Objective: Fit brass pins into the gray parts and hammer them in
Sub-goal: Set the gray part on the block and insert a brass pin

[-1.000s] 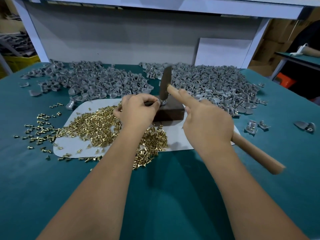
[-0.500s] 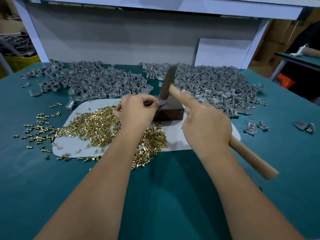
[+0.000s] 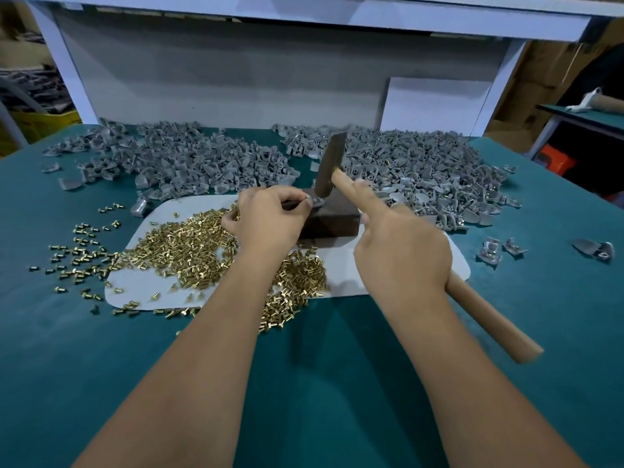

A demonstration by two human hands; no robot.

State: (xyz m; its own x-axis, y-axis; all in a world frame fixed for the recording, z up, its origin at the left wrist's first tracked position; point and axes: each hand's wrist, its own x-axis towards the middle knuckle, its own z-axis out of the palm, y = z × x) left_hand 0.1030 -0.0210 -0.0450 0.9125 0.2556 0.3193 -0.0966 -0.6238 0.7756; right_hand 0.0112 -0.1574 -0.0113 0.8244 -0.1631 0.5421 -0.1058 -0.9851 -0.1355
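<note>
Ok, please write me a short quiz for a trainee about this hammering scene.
1. True or false: the right hand grips the hammer with its index finger stretched along the handle.
2. On what does the dark block stand? A) white sheet B) bare green table C) gray parts
3. Fill in: the left hand holds a gray part on the ____.

Key: 1 true; 2 A; 3 block.
</note>
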